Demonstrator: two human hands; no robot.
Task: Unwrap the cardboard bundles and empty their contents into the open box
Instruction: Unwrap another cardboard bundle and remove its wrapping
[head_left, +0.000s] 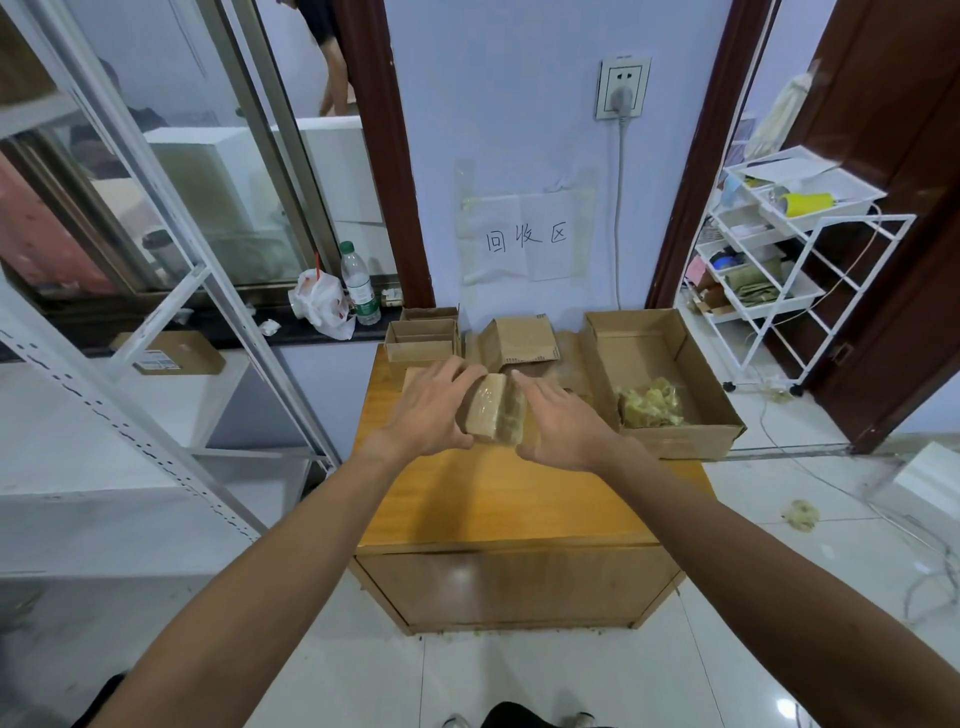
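A cardboard bundle (491, 410) wrapped in clear film is held above the wooden table (498, 499), between both hands. My left hand (428, 410) grips its left side with the fingers over the top. My right hand (561, 421) lies against its right side with the fingers fairly straight. To the right stands the open cardboard box (675, 364), which holds a pile of yellowish-green filling (652, 405). More cardboard bundles and opened boxes (423, 338) sit at the back of the table, with an unfolded one (522, 340) in the middle.
A white wire cart (789, 260) stands at the right by a brown door. A metal shelf frame (156, 332) is at the left. A water bottle (359, 286) and a plastic bag (322, 304) sit on the dark sill. Some filling (802, 514) lies on the floor.
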